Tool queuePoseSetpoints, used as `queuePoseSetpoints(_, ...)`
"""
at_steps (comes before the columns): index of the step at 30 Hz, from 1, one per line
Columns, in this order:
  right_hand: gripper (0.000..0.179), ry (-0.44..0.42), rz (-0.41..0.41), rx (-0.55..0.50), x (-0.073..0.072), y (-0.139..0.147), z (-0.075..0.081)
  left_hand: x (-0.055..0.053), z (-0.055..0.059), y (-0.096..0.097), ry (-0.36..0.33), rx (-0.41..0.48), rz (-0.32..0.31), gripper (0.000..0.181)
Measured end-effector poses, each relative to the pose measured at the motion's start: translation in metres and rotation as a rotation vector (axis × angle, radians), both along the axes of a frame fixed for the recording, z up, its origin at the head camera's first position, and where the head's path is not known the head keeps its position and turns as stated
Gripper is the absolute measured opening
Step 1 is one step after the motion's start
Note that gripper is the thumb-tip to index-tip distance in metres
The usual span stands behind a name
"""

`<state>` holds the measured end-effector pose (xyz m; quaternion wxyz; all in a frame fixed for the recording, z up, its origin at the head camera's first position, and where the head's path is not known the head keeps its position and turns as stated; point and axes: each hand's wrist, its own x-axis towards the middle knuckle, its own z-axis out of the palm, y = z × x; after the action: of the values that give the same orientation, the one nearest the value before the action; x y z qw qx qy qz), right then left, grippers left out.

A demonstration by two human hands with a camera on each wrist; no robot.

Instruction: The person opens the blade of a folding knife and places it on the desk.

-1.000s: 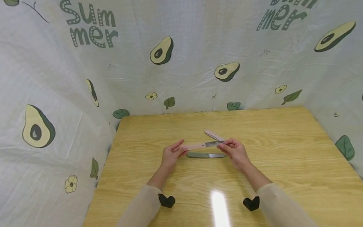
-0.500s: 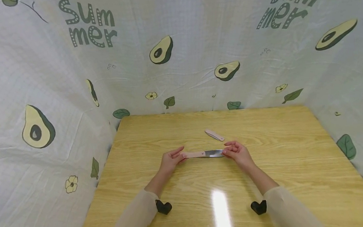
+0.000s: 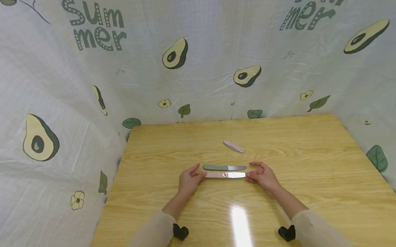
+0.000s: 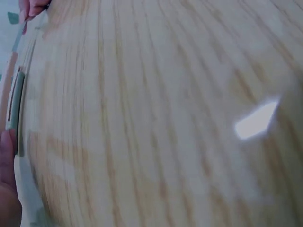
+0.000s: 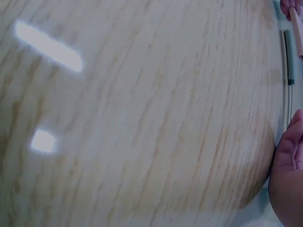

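While hands hold pink knife, avocado-print cloth backs wooden table.

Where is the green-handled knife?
In the head view, slightly right of centre, the green-handled knife lies between the folded pink knife and the open pink knife.
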<state>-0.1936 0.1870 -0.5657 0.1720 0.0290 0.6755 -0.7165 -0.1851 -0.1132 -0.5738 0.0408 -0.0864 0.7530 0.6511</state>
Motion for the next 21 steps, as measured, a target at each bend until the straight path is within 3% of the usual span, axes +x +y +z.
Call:
queuePoseSetpoints(2,0.065,-0.023,-0.009,0.013,0.0,0.0,-0.001,0.001,0.001,0.003,0.01,-0.095,0.031,0.052)
queuePoseSetpoints(11,0.066,-0.051,-0.051,0.145,-0.004,-0.009,0.003,0.002,0.001,0.008,0.055,-0.294,0.063,0.054)
queuePoseSetpoints(21,0.063,-0.059,-0.084,0.308,-0.008,-0.013,0.012,0.0,-0.001,0.015,0.11,-0.303,0.068,0.056)
